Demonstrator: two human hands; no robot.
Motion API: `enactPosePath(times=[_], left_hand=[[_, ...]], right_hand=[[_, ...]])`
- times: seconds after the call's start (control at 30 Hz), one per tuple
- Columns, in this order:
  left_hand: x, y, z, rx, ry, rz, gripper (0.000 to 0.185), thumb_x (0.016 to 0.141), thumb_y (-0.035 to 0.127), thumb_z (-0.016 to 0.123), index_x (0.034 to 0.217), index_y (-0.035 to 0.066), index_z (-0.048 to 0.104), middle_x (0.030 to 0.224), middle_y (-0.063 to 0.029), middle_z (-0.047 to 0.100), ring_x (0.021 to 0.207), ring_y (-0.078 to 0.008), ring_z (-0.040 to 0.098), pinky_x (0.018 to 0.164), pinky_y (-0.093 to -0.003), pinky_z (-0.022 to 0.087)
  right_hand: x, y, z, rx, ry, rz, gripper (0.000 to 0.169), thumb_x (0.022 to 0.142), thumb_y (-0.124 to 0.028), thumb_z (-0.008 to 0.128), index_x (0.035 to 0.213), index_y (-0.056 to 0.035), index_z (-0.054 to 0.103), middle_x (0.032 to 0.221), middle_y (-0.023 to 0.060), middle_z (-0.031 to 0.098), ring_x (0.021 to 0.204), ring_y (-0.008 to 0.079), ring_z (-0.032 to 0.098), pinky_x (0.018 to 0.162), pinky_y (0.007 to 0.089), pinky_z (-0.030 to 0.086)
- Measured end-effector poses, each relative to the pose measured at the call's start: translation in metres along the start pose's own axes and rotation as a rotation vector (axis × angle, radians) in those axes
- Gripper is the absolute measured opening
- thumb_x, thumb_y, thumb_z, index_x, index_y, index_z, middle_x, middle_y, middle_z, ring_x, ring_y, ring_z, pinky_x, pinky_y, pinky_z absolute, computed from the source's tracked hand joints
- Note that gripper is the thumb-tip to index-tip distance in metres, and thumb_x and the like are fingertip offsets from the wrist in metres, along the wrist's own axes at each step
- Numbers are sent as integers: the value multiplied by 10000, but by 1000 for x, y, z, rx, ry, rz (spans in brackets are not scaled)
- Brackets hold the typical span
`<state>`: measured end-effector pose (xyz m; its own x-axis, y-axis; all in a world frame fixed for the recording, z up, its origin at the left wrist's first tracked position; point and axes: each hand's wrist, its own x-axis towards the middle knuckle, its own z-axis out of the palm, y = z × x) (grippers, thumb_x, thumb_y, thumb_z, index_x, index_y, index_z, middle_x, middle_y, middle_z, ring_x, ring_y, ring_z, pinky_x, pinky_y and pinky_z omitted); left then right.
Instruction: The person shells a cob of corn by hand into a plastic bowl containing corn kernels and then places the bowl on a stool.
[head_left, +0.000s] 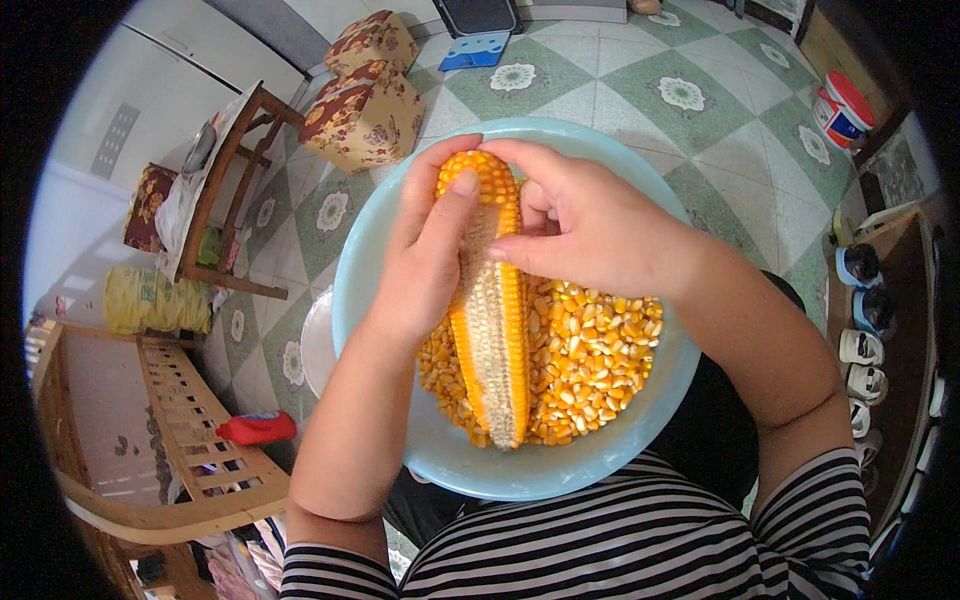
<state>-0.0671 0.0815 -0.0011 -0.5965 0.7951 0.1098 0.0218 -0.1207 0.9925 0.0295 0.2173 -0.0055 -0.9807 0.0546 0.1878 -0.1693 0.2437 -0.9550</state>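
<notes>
A partly stripped ear of dried corn is held above a light blue plastic basin, its narrow end pointing towards me. Bare pale cob shows along its middle, with yellow kernels still on both sides and around the far end. My left hand grips the left side, thumb laid over the kernels near the far end. On the right side, my right hand has its thumb pressed at the edge of the bare strip and its index finger at the far tip. Loose corn kernels cover the basin's bottom.
Two patterned boxes and a wooden table stand on the tiled floor to the left. Nearer are a slatted wooden frame and a red bottle. At right are a shoe rack with several shoes and a lidded bucket.
</notes>
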Motion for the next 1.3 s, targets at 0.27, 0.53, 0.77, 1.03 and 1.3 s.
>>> enactPosePath(times=[0.27,0.53,0.77,1.03,1.3], left_hand=[[0,-5,-2,240,37,140,349,925,216,478,1208,29,396,1047,-77,504,957,-127,479,831,-259,398],[2,-3,-5,-71,71,25,306,917,206,487,1153,25,413,998,-80,513,903,-129,490,785,-257,410],[4,-12,-2,257,136,74,277,941,229,444,1136,33,438,945,-68,549,856,-127,542,748,-254,452],[-1,0,6,302,-37,159,361,962,272,374,1225,25,391,1042,-99,504,951,-144,488,850,-264,393],[4,-6,1,-6,122,27,235,938,241,451,1063,42,464,943,-62,524,862,-116,504,760,-249,427]], right_hand=[[0,-3,0,-12,-32,-19,682,788,-53,633,1354,-12,255,693,27,499,619,82,488,576,219,417],[0,2,-1,-61,-51,-88,684,789,-39,626,1362,-33,252,708,24,503,640,82,493,582,218,419],[1,2,3,-23,-62,-149,698,796,-72,636,1364,-14,234,712,29,507,640,84,494,595,221,431],[6,22,1,-165,69,-55,655,757,-424,662,1093,88,432,909,242,589,845,335,595,744,379,469],[3,5,3,-332,2,-58,665,758,-404,655,1154,58,388,912,278,583,853,406,584,746,429,472]])
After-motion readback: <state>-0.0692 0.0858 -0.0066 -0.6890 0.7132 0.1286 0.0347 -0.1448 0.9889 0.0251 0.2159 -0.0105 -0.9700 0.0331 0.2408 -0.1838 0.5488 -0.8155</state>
